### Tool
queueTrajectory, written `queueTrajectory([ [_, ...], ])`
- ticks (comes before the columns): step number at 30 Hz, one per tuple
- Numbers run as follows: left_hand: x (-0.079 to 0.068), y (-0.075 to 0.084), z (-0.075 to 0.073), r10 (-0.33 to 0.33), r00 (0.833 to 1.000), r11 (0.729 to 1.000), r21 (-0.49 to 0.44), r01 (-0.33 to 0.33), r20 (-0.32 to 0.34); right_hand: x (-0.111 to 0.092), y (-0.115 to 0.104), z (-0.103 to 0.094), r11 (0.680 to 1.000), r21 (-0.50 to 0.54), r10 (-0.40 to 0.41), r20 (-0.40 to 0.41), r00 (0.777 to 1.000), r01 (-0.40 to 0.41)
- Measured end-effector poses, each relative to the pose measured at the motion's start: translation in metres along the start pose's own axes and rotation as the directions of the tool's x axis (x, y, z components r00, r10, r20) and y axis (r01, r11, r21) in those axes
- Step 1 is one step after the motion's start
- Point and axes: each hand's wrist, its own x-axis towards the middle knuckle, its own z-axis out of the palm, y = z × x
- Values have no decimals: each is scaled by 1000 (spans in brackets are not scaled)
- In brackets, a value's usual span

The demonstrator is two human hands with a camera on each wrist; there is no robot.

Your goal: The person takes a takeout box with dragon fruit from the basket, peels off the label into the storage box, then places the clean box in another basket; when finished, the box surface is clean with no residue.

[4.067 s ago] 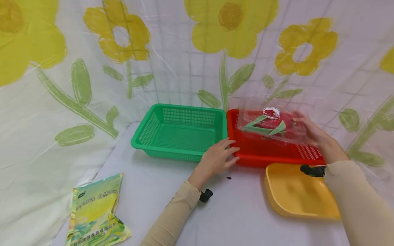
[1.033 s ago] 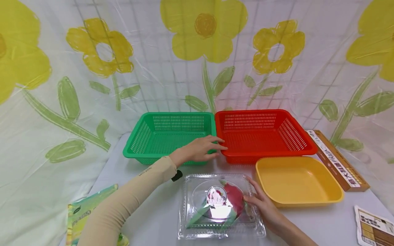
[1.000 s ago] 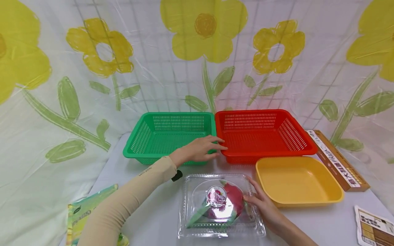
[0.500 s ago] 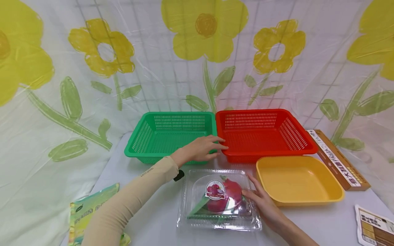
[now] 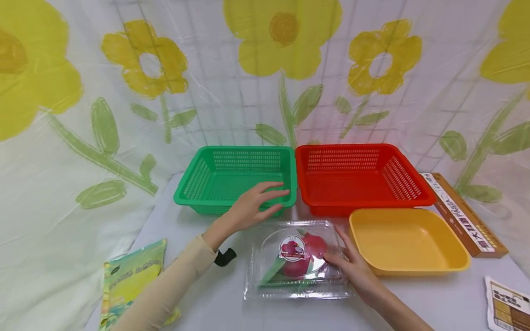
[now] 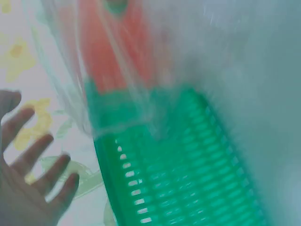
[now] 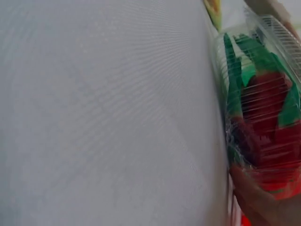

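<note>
A clear plastic clamshell box (image 5: 258, 276) with red dragon fruit (image 5: 316, 246) inside is in front of the baskets in the head view. My right hand (image 5: 358, 271) grips its right side, thumb over the lid; in the right wrist view the box (image 7: 263, 108) stands at the right edge with my fingers (image 7: 249, 188) at its end. My left hand (image 5: 250, 207), fingers spread and holding nothing, is over the front right rim of the green basket (image 5: 194, 184). In the left wrist view, the left hand (image 6: 33, 174) shows spread fingers beside the blurred green basket (image 6: 178, 179).
A red basket (image 5: 364, 203) adjoins the green one. The yellow tray (image 5: 410, 243) is right of the box, with a long pasta box (image 5: 463, 216) beyond it. A yellow-green bag (image 5: 132, 276) lies left; a brown-and-white packet (image 5: 509, 303) lies far right. A flowered curtain rises behind.
The right hand has brought the clamshell box from over the red basket to the front, then shifted it slightly farther away. The left hand has moved left, off the red basket's corner.
</note>
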Motion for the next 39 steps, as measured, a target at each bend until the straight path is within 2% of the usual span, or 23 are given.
queueTrajectory([
  [2,-17,8,-1,-66,996,997,-38,64,-51,1,-1,1,1000,-13,2,-16,1000,-2],
  [6,-49,27,6,-179,976,977,-136,162,-126,0,-3,4,999,-37,-5,-45,999,4],
  [10,-76,46,16,-271,950,938,-263,224,-158,-1,-4,7,994,-106,-44,-70,997,37],
  [13,-88,57,23,-312,936,911,-332,246,-161,-1,-7,7,980,-182,-95,-78,992,80],
  [15,-93,61,27,-323,933,900,-357,251,-158,0,-10,7,967,-230,-132,-81,988,110],
  [18,-96,64,33,-326,932,898,-361,253,-158,1,-13,7,940,-302,-189,-85,978,155],
  [24,-100,61,39,-306,933,917,-324,234,-190,1,-22,2,889,-396,-283,-84,955,229],
  [28,-103,61,41,-297,937,921,-316,229,-186,0,-28,-1,828,-500,-343,-92,935,255],
  [31,-105,61,43,-297,936,923,-309,231,-186,0,-32,-1,766,-575,-404,-83,911,287],
  [35,-107,61,46,-303,934,923,-303,238,-189,3,-39,2,696,-620,-490,-41,871,362],
  [39,-109,61,48,-309,935,918,-310,246,-173,6,-46,7,640,-669,-524,-20,852,378],
])
